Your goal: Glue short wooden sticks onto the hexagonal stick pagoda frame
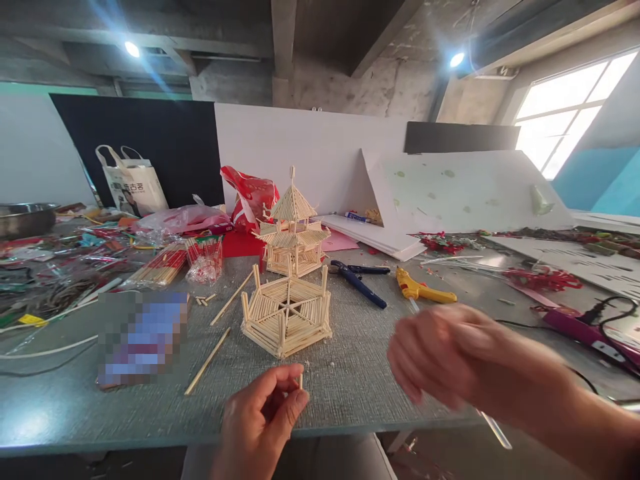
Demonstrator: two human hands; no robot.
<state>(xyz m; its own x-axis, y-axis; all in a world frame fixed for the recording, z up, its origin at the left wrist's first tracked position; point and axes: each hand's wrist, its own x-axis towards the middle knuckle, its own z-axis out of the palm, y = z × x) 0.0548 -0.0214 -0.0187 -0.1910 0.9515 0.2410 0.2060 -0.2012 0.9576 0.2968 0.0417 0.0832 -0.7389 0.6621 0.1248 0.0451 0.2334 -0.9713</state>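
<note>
Left hand point(260, 417) pinches short stick piece point(300, 381) between thumb and fingers, near hexagonal stick base point(287, 317) on tabletop point(350, 387). Right hand point(450, 360) blurred, grip not clear.

No print is clear enough to read

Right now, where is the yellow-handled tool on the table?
In the head view, the yellow-handled tool lies right of centre on the table, just right of the blue-handled pliers and beyond the blurred right hand.

Single head-worn view — forward and down, close over the table point(350, 393) edge.
</note>
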